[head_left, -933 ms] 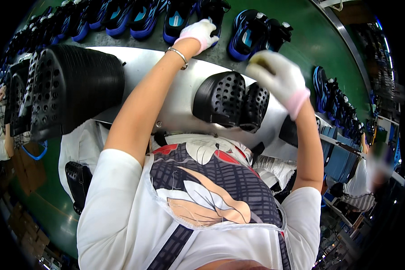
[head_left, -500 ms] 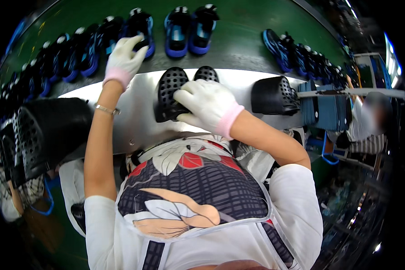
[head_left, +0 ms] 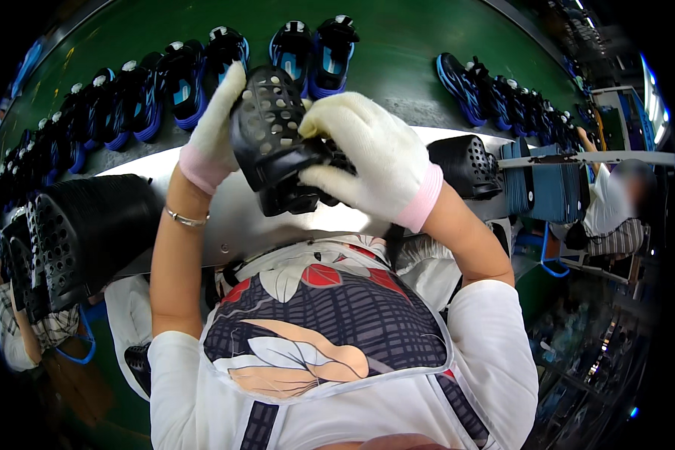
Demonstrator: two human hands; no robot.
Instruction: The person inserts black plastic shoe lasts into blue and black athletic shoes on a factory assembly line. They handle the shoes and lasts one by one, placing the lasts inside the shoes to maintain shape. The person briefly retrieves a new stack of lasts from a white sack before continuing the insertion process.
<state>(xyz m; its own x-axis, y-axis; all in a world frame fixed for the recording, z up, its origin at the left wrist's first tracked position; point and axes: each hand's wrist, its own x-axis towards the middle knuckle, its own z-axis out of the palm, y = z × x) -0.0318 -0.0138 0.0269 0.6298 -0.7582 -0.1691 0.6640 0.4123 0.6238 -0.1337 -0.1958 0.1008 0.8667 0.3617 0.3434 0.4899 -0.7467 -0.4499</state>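
Observation:
Both my hands wear white knit gloves with pink cuffs. Between them, above the metal ledge, is a black shoe-shaped plastic insert full of round holes, tilted up off the surface. My left hand is pressed along its left side, thumb hidden. My right hand grips its right edge with curled fingers and thumb. Another black piece shows partly beneath it, mostly hidden. Just beyond stand a pair of black and blue sneakers, the left sneaker partly covered by the insert, the right sneaker beside it.
A curved row of sneakers runs along the green belt to the left, another row to the right. Stacked black inserts lie left, more inserts right, beside blue-grey sheets. A person is at far right.
My left hand has come back from a sneaker on the belt to the black insert. My right hand has raised and tilted the insert off the metal ledge.

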